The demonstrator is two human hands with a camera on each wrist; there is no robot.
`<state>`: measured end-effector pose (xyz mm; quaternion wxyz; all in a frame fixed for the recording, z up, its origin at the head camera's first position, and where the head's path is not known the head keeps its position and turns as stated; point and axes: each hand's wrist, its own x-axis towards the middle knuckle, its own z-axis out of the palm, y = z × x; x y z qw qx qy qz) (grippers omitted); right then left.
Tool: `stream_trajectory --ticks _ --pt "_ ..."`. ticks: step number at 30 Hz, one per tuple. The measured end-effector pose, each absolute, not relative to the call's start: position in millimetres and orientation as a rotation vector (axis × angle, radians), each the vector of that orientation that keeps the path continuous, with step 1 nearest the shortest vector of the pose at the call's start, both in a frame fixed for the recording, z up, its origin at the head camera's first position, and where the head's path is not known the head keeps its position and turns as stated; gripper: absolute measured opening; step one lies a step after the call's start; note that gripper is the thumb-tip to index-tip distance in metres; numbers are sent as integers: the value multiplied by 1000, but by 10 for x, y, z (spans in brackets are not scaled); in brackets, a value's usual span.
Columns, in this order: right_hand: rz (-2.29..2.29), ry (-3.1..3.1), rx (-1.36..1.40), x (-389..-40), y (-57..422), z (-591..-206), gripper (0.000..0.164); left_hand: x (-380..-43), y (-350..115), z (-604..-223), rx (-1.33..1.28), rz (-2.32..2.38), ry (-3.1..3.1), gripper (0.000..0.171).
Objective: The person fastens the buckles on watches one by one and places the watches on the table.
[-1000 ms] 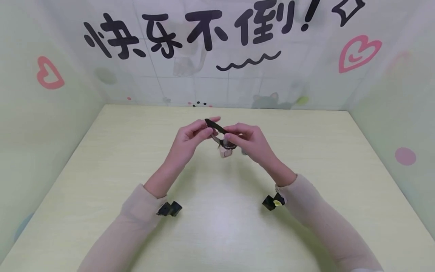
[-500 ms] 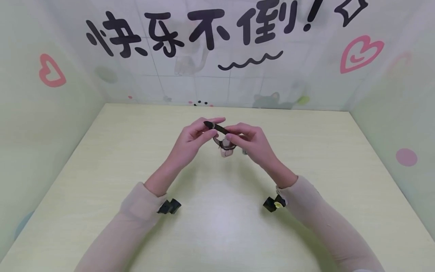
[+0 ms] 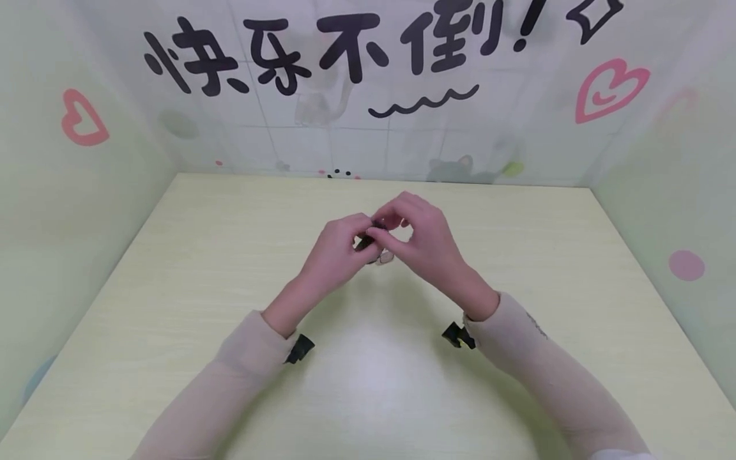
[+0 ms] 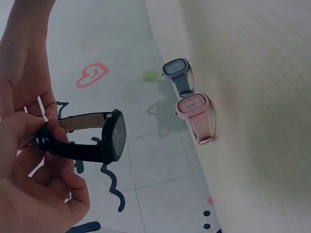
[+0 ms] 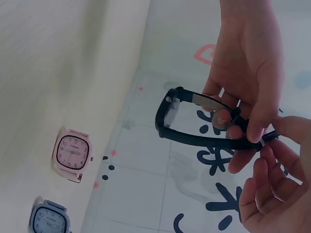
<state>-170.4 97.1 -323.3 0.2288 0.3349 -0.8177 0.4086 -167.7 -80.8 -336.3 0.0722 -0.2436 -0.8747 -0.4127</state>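
Observation:
Above the table, both hands meet at the strap ends of a black wristwatch [image 4: 116, 137]. Its strap is bent into a loop, and the dial hangs at the far end from the fingers. My left hand [image 3: 340, 254] pinches the strap between thumb and fingers. From the other side, my right hand [image 3: 424, 235] pinches the strap where the two ends overlap at the buckle [image 5: 262, 141]. Fingers hide part of the buckle. A pink watch [image 5: 72, 152] stands on the table, its strap closed in a loop. Beside it is a blue-grey watch [image 4: 177, 73], set the same way.
The pale wood table [image 3: 368, 383] is bounded by a printed back wall [image 3: 322, 147] with dark lettering, plus side walls at left and right. Small black camera mounts [image 3: 300, 349] sit on both sleeve cuffs, close over the tabletop.
My left hand has turned and shifted right, toward the right hand, which has lifted slightly. The strap, stretched between the hands before, is now mostly covered by fingers in the head view.

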Motion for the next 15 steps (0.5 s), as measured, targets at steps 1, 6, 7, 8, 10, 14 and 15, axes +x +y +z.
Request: stream_trajectory --ticks 1,6,7,8,10,14,15 --pt "1099 -2263 904 -1696 967 -3233 11 -1668 -803 -3359 -732 -1198 -2651 9" --pt "1159 -2263 813 -1671 995 -3259 7 -1648 -799 -3349 -688 -1027 -2773 11" --pt "1195 -2252 802 -1671 1004 -3265 7 -1648 -801 -3351 -679 -1012 -2794 11" --pt "1229 -2243 792 -1670 1012 -3266 8 -1648 -804 -3355 -668 -1008 -2811 14" --pt "1289 -2238 769 -1669 1026 -3264 9 -1654 -813 -3363 -639 -1067 -2825 21" --pt "1447 -2259 708 -1669 1054 -3251 13 -1685 -842 -3388 -576 -1393 -2758 31" --pt "1484 -2260 692 -1667 1062 -3246 13 -1694 -849 -3390 -557 -1483 -2728 28"
